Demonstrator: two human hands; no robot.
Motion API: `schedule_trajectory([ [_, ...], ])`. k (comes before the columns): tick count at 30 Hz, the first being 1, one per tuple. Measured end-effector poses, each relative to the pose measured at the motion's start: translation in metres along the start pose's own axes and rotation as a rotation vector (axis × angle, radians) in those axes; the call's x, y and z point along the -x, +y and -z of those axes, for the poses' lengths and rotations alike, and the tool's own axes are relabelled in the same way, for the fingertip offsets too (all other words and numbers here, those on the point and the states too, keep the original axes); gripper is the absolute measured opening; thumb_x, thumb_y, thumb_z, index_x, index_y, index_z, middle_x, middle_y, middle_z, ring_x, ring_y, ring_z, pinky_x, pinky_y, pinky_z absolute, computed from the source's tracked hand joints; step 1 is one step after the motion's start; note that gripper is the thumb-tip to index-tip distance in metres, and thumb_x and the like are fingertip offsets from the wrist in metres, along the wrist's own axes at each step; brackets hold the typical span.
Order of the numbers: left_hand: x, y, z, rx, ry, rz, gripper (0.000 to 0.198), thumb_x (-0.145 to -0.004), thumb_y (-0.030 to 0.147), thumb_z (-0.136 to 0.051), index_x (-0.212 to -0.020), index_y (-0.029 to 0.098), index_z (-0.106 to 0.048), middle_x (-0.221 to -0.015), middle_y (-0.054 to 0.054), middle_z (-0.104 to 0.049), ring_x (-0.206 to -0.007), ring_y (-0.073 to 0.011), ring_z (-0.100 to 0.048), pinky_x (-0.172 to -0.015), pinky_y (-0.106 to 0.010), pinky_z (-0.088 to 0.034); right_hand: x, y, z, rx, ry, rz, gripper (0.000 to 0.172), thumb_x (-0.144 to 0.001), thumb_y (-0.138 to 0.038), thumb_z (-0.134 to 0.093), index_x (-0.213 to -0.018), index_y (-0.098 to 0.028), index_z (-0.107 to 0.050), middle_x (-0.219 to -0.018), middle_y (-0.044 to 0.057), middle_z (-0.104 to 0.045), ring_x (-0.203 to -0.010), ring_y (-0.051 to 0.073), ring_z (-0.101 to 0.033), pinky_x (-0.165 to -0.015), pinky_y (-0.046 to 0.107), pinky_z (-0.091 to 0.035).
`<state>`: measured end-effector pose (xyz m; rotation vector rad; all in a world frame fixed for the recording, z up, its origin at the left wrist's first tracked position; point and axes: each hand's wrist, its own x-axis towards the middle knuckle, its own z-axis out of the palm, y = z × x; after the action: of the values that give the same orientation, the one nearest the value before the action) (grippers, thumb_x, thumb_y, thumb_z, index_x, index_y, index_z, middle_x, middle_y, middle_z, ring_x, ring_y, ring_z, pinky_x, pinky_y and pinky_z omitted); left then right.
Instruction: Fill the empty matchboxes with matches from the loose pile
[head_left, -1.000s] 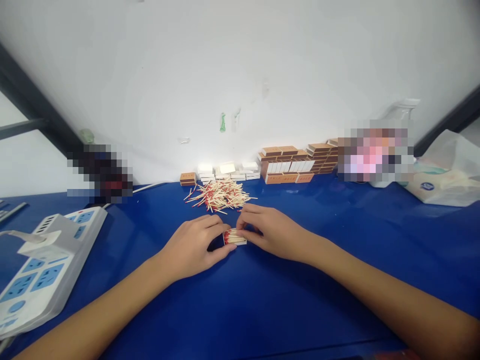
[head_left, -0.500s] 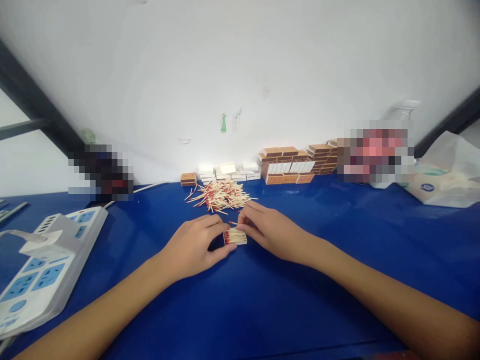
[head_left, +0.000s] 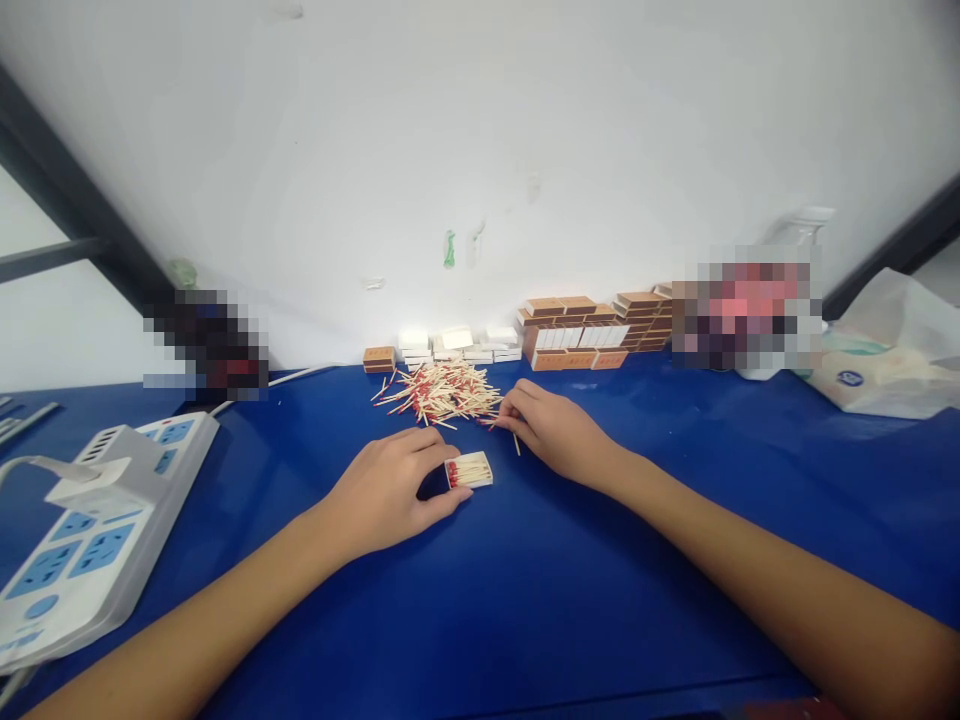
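My left hand rests on the blue table, thumb and fingers closed around the left end of a small open matchbox tray filled with red-tipped matches. My right hand sits further back, at the right edge of the loose heap of matches, fingertips pinched on a match or two; a single match sticks out below the fingers.
A stack of brown matchboxes and white inner trays line the wall behind the heap. A white power strip lies at the left. A plastic bag sits at the far right.
My right hand has left the matchbox tray and moved back and to the right, up to the edge of the match heap. My left hand has stayed on the tray.
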<state>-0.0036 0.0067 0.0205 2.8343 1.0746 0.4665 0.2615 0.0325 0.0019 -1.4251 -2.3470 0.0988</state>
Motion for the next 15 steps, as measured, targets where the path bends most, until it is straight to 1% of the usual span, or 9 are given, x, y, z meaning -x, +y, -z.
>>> schedule_trajectory([
  [4,0.000,0.001,-0.001,0.011,0.006,-0.026,0.032,-0.098,0.044,-0.065,-0.118,0.020,-0.073,-0.106,-0.006,-0.073,-0.096,-0.0236,-0.071,-0.082,-0.036,-0.058,-0.002,0.001,0.000,0.015,0.003,0.022,0.012,-0.106,-0.025,-0.055,-0.099,-0.018,-0.060,-0.104,0.006,-0.061,-0.080,0.018,-0.060,-0.073,0.030,-0.045],
  [10,0.000,0.000,-0.002,-0.003,0.017,-0.044,0.033,-0.100,0.045,-0.064,-0.119,0.020,-0.072,-0.106,-0.007,-0.073,-0.096,-0.0233,-0.071,-0.082,-0.036,-0.057,-0.002,0.006,0.005,-0.066,-0.006,0.076,0.011,-0.105,-0.028,-0.058,-0.101,-0.020,-0.063,-0.106,0.006,-0.059,-0.085,0.017,-0.061,-0.078,0.030,-0.046],
  [13,0.001,0.000,-0.002,-0.013,0.017,-0.048,0.033,-0.100,0.045,-0.063,-0.120,0.020,-0.072,-0.107,-0.007,-0.073,-0.097,-0.0237,-0.071,-0.083,-0.037,-0.058,-0.002,0.010,0.014,-0.092,-0.031,0.055,0.010,-0.104,-0.029,-0.059,-0.101,-0.020,-0.063,-0.103,0.005,-0.062,-0.083,0.017,-0.061,-0.075,0.030,-0.045],
  [15,0.001,0.000,-0.001,-0.015,0.012,-0.050,0.034,-0.101,0.045,-0.062,-0.120,0.019,-0.072,-0.107,-0.007,-0.073,-0.097,-0.0237,-0.072,-0.083,-0.037,-0.058,-0.001,0.010,0.021,-0.083,-0.061,0.015,0.014,-0.102,-0.031,-0.061,-0.094,-0.020,-0.063,-0.095,0.004,-0.064,-0.078,0.017,-0.059,-0.069,0.029,-0.041],
])
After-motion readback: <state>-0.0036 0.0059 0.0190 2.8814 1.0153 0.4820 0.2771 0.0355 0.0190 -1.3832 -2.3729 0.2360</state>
